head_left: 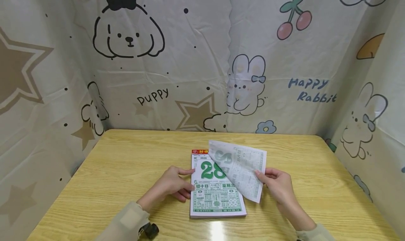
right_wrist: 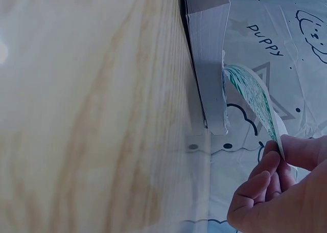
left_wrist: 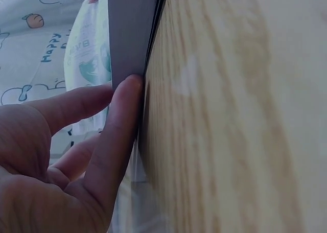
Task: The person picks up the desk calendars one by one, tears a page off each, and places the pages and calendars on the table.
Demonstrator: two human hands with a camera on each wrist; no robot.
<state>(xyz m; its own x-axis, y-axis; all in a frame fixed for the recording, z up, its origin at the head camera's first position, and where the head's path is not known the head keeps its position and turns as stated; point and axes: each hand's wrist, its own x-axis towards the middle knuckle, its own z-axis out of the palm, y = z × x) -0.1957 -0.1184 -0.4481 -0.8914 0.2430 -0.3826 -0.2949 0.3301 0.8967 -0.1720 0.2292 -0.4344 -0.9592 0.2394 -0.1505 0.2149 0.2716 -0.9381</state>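
A thick tear-off calendar (head_left: 218,202) lies on the table, its top page printed with a green 28 under a red header strip. My right hand (head_left: 280,184) pinches the lower right part of a loose-hanging page (head_left: 243,167) between thumb and fingers. That page is folded up and to the right, showing its pale back; in the right wrist view the lifted page (right_wrist: 255,97) curves out from the pad's upper end. My left hand (head_left: 175,184) is at the calendar's left edge. Its fairly straight digits touch the pad's side (left_wrist: 133,33) and top edge in the left wrist view.
The wood-grain table (head_left: 139,149) extends around the calendar. Behind it and at both sides hangs a pale curtain (head_left: 196,68) with cartoon animals, stars and lettering. A small black object (head_left: 150,230) shows at the left sleeve (head_left: 126,223).
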